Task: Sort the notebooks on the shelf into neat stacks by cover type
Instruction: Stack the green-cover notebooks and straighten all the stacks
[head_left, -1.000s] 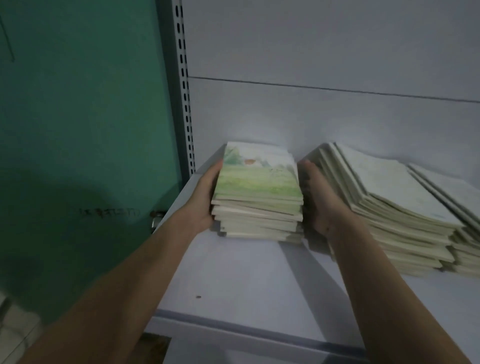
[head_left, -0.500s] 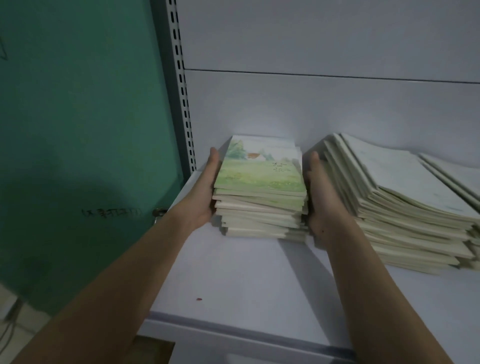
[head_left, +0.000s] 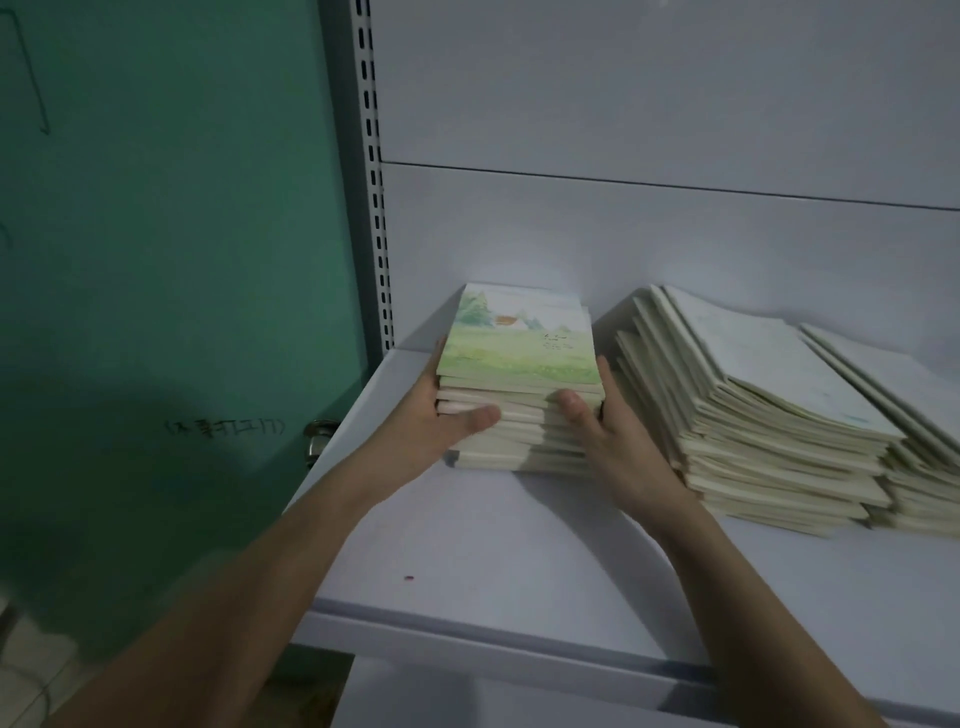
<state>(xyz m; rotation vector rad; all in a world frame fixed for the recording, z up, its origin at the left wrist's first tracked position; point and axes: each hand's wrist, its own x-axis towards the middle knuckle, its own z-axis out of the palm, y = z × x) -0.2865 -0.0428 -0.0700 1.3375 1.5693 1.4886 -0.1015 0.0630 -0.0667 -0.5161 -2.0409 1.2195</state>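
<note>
Notebooks (head_left: 519, 384) between both hands, slumped pale stack (head_left: 753, 415) just beside

Paper notebooks (head_left: 519, 374) on smooth matt metal shelf (head_left: 519, 561).

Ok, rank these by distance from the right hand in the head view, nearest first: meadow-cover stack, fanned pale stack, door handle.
From the right hand:
1. Meadow-cover stack, gripped, on its left.
2. Fanned pale stack, just to its right.
3. Door handle, far left, beyond the shelf.

Dim light; green wall (head_left: 156, 234) left with faint scrawl, illegible; white slotted upright (head_left: 375, 171); pale back panel (head_left: 649, 104); white shelf board (head_left: 519, 561).
</note>
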